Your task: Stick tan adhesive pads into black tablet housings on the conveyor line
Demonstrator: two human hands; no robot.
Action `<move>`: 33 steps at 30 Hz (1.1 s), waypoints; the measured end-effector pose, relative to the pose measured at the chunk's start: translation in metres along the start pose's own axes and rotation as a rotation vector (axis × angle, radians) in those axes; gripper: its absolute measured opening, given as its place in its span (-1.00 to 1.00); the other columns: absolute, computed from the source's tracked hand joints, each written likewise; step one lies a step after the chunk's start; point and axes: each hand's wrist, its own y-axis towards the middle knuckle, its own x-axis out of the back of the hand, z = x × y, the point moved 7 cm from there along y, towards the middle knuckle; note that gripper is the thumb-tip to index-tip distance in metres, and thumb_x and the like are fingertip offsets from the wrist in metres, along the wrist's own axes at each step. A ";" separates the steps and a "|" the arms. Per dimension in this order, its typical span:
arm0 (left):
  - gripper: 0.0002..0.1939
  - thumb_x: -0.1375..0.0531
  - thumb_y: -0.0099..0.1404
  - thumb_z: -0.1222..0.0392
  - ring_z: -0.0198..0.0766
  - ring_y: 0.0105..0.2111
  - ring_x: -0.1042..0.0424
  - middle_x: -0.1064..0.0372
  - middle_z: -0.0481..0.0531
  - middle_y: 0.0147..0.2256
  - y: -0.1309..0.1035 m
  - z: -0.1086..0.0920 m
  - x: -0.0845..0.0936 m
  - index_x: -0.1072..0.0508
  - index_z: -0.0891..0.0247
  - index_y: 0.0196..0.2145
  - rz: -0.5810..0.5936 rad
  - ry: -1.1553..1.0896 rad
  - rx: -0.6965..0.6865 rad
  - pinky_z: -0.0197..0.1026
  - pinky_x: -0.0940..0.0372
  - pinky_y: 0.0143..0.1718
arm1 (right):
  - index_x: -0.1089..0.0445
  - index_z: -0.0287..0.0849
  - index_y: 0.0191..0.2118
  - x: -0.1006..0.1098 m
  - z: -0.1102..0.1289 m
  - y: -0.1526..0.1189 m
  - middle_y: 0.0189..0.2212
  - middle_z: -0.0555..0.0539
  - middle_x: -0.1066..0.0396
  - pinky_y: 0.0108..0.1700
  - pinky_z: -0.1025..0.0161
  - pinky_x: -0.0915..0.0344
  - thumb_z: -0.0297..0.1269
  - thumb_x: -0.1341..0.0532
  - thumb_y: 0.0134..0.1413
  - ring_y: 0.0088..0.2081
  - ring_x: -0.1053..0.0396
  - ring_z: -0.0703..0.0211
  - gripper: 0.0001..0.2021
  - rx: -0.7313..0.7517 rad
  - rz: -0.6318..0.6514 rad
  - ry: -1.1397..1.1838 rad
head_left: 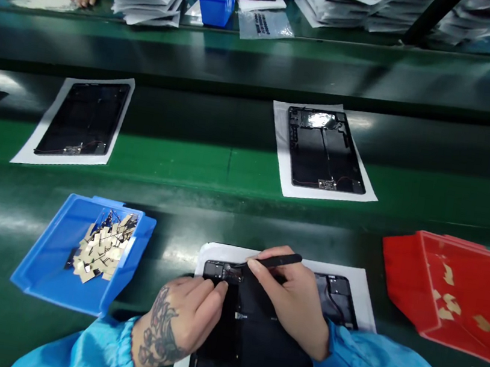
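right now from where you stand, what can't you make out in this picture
All in the head view:
Whatever the left hand pinches, if anything: hidden by its fingers.
Tip of the black tool in the right hand: too small and dark.
Near end of the black device under the hands: cut off by the bottom edge.
Print on the clear bag: too small.

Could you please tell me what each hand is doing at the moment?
Left hand: fingers curled on the black device, anything pinched hidden.
Right hand: closed on the black tweezers.
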 end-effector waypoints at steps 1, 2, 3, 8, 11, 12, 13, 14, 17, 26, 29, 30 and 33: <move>-0.84 -0.05 0.29 0.39 -0.30 -0.60 -0.24 -0.25 -0.03 -0.57 0.000 0.000 0.000 -0.38 0.43 -0.19 0.001 0.003 0.001 -0.24 -0.16 -0.60 | -0.38 -0.12 -0.34 0.000 0.000 0.000 -0.44 0.05 -0.44 -0.37 0.38 -0.36 -0.24 -0.24 0.11 -0.43 -0.44 0.27 -0.91 -0.004 0.001 -0.001; -0.83 -0.05 0.29 0.39 -0.30 -0.60 -0.24 -0.25 -0.03 -0.57 0.000 0.000 0.000 -0.38 0.43 -0.19 0.004 0.005 0.004 -0.24 -0.17 -0.60 | -0.38 -0.12 -0.33 0.000 0.000 0.000 -0.43 0.04 -0.45 -0.37 0.37 -0.36 -0.24 -0.24 0.11 -0.43 -0.44 0.26 -0.91 -0.009 0.002 -0.001; -0.83 -0.05 0.29 0.39 -0.30 -0.60 -0.24 -0.25 -0.03 -0.57 -0.001 0.000 -0.001 -0.38 0.42 -0.19 0.008 0.006 0.007 -0.24 -0.17 -0.59 | -0.38 -0.12 -0.33 0.000 -0.001 0.000 -0.43 0.03 -0.45 -0.36 0.36 -0.36 -0.23 -0.24 0.11 -0.42 -0.44 0.25 -0.91 -0.013 0.002 -0.002; -0.83 -0.06 0.29 0.39 -0.29 -0.58 -0.23 -0.26 -0.02 -0.56 -0.001 0.001 -0.001 -0.36 0.42 -0.17 0.022 -0.001 0.014 -0.23 -0.16 -0.58 | -0.38 -0.12 -0.34 0.000 0.000 0.001 -0.42 0.01 -0.45 -0.36 0.33 -0.38 -0.22 -0.23 0.11 -0.41 -0.44 0.22 -0.90 -0.012 -0.009 -0.009; -0.84 -0.06 0.29 0.38 -0.28 -0.58 -0.22 -0.25 -0.02 -0.55 0.000 0.002 0.000 -0.36 0.42 -0.17 0.023 0.002 0.020 -0.23 -0.15 -0.59 | -0.39 -0.12 -0.34 0.000 0.001 0.001 -0.42 0.02 -0.45 -0.36 0.35 -0.38 -0.22 -0.24 0.11 -0.42 -0.44 0.24 -0.90 -0.006 -0.006 -0.014; -0.84 -0.06 0.29 0.38 -0.29 -0.59 -0.22 -0.25 -0.03 -0.56 0.000 0.002 0.000 -0.36 0.42 -0.17 0.020 0.004 0.020 -0.23 -0.15 -0.58 | -0.39 -0.12 -0.34 0.000 0.001 0.002 -0.42 0.03 -0.45 -0.36 0.35 -0.37 -0.23 -0.24 0.11 -0.42 -0.45 0.25 -0.91 -0.005 -0.006 -0.016; -0.83 -0.06 0.29 0.37 -0.29 -0.59 -0.22 -0.25 -0.03 -0.55 0.000 0.002 0.000 -0.36 0.42 -0.17 0.019 0.005 0.021 -0.23 -0.15 -0.58 | -0.39 -0.12 -0.34 0.000 0.001 0.002 -0.42 0.03 -0.45 -0.36 0.36 -0.37 -0.23 -0.24 0.11 -0.41 -0.45 0.25 -0.91 -0.004 -0.004 -0.018; -0.83 -0.06 0.30 0.37 -0.29 -0.58 -0.22 -0.25 -0.02 -0.55 -0.001 0.002 0.000 -0.36 0.42 -0.16 0.018 0.004 0.021 -0.23 -0.15 -0.58 | -0.39 -0.12 -0.34 -0.001 0.001 0.001 -0.41 0.03 -0.45 -0.35 0.37 -0.37 -0.24 -0.24 0.11 -0.41 -0.45 0.25 -0.91 -0.005 0.000 -0.019; -0.83 -0.06 0.30 0.38 -0.29 -0.57 -0.23 -0.27 -0.01 -0.54 -0.001 0.002 0.000 -0.36 0.42 -0.16 0.019 0.002 0.021 -0.23 -0.16 -0.57 | -0.40 -0.12 -0.34 -0.001 0.000 0.001 -0.41 0.03 -0.46 -0.35 0.37 -0.37 -0.23 -0.24 0.11 -0.40 -0.45 0.25 -0.91 0.000 -0.002 -0.019; -0.71 -0.07 0.29 0.36 -0.25 -0.51 -0.29 -0.30 0.04 -0.48 0.001 0.006 -0.001 -0.34 0.45 -0.03 0.030 0.035 0.084 -0.21 -0.26 -0.53 | -0.39 -0.12 -0.35 0.000 0.002 0.000 -0.43 0.01 -0.47 -0.36 0.32 -0.39 -0.21 -0.24 0.10 -0.42 -0.45 0.21 -0.90 -0.002 -0.003 -0.020; -0.67 -0.07 0.29 0.32 -0.21 -0.50 -0.31 -0.30 0.06 -0.46 0.004 0.007 -0.002 -0.34 0.45 0.00 0.041 0.101 0.109 -0.19 -0.27 -0.54 | -0.38 -0.11 -0.35 0.000 0.001 0.001 -0.43 0.01 -0.47 -0.35 0.32 -0.40 -0.19 -0.23 0.11 -0.41 -0.46 0.20 -0.88 0.006 -0.001 -0.023; -0.68 -0.07 0.29 0.31 -0.21 -0.49 -0.32 -0.30 0.06 -0.46 0.005 0.007 -0.003 -0.35 0.45 -0.01 0.047 0.119 0.114 -0.19 -0.27 -0.54 | -0.38 -0.11 -0.35 0.000 0.000 0.001 -0.42 0.01 -0.47 -0.35 0.31 -0.40 -0.18 -0.23 0.11 -0.41 -0.46 0.20 -0.87 0.008 -0.001 -0.030; -0.69 -0.06 0.28 0.29 -0.20 -0.50 -0.32 -0.30 0.07 -0.45 0.007 0.008 -0.004 -0.37 0.44 -0.05 0.062 0.157 0.121 -0.19 -0.26 -0.55 | -0.38 -0.11 -0.33 -0.001 -0.003 0.001 -0.41 0.00 -0.48 -0.35 0.30 -0.40 -0.15 -0.23 0.11 -0.41 -0.47 0.18 -0.85 0.009 -0.004 -0.054</move>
